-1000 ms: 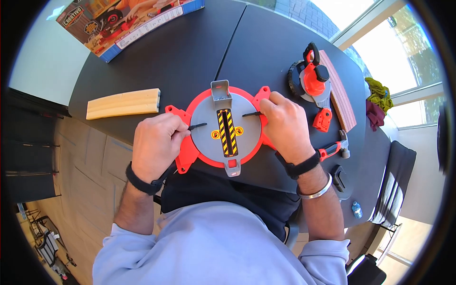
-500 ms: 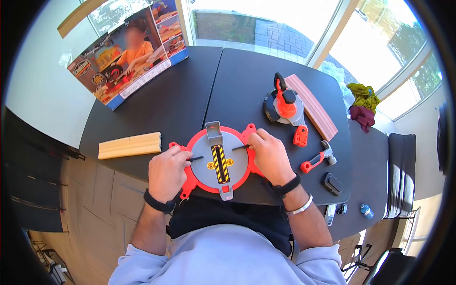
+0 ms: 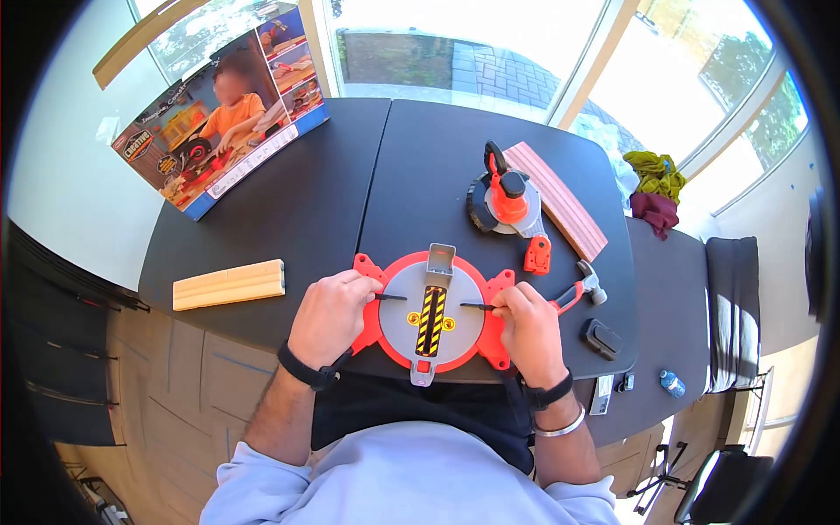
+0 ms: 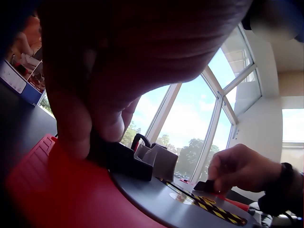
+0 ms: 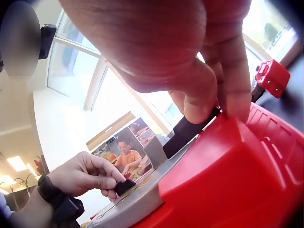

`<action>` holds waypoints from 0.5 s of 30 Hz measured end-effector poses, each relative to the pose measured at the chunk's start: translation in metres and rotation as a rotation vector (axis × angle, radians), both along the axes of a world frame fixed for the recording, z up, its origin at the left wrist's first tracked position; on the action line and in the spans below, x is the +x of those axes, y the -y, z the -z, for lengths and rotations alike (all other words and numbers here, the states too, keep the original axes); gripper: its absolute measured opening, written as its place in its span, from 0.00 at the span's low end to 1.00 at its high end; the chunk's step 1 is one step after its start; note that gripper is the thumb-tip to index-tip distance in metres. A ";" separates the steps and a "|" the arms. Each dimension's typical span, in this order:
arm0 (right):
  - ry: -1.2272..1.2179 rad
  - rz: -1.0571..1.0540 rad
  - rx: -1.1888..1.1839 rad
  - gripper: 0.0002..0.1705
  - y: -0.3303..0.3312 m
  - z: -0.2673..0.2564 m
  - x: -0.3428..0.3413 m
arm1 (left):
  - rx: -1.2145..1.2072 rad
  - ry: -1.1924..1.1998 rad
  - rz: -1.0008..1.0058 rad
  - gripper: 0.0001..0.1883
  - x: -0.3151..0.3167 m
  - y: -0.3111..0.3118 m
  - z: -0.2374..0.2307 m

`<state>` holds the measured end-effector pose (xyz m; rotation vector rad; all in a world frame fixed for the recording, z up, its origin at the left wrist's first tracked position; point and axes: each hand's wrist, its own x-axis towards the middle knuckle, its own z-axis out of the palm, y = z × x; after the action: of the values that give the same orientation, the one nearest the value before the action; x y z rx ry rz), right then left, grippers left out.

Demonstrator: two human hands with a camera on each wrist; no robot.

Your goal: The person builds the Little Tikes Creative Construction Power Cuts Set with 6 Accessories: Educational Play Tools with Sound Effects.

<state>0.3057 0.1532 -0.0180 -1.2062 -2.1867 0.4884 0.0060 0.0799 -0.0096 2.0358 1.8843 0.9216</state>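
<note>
A red toy saw base (image 3: 374,328) with a round grey turntable (image 3: 402,325) lies at the table's near edge. A yellow-and-black striped slot (image 3: 429,319) runs down its middle, and a grey bracket (image 3: 441,260) stands at its far end. At the left rim my left hand (image 3: 328,319) pinches a flat black tab (image 4: 130,161) between thumb and fingers. Opposite it, my right hand (image 3: 535,337) pinches a matching black tab (image 5: 187,133). Both tabs point inward over the turntable. My fingertips hide the tabs' outer ends.
A pale wood block (image 3: 229,284) lies left. Right of the base are a toy circular saw (image 3: 509,199), a reddish plank (image 3: 560,203), a toy hammer (image 3: 584,287) and a black case (image 3: 602,338). A picture box (image 3: 219,122) stands at the back left.
The head view has tilted up, showing more window and box. Both hands and the base have shifted right on the table, and the base has turned slightly clockwise. Both tabs stay pinched.
</note>
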 end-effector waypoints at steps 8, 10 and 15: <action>-0.051 0.031 -0.008 0.10 0.004 0.012 0.003 | -0.065 0.071 0.034 0.16 0.002 0.009 -0.003; -0.047 0.051 -0.009 0.09 0.006 0.014 0.001 | -0.063 0.096 0.032 0.18 0.002 0.012 -0.001; -0.067 0.040 0.073 0.08 0.008 0.022 0.005 | -0.031 0.018 -0.002 0.21 0.008 0.015 0.004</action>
<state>0.3102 0.1453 -0.0401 -1.1757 -2.1011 0.4221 0.0137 0.0649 -0.0138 2.0012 1.8798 0.9026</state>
